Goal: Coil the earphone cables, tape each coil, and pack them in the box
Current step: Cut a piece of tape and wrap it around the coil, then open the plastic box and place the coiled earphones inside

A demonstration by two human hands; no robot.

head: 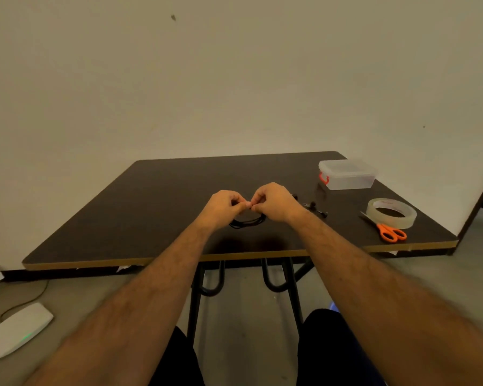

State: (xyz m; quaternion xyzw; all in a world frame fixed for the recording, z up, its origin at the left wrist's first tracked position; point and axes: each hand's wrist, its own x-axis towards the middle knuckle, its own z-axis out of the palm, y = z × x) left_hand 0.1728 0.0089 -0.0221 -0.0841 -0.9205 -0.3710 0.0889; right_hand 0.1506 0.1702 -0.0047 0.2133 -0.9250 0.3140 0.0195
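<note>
A black earphone cable coil [247, 222] hangs in loops just above the dark table [151, 207], below my two hands. My left hand [225, 206] and my right hand [273, 203] meet fingertip to fingertip over it, fingers curled, each pinching the coil's top. Whether a piece of tape lies between the fingertips is too small to tell. More black earphones [315, 208] lie loose on the table to the right of my right hand. A clear plastic box [347, 174] with a lid and red latch stands at the back right.
A roll of clear tape [391, 213] lies near the right front edge, with orange-handled scissors [388, 231] in front of it. On the floor at left lies a white device [17, 328] with a green light and cables. Table legs stand between my knees.
</note>
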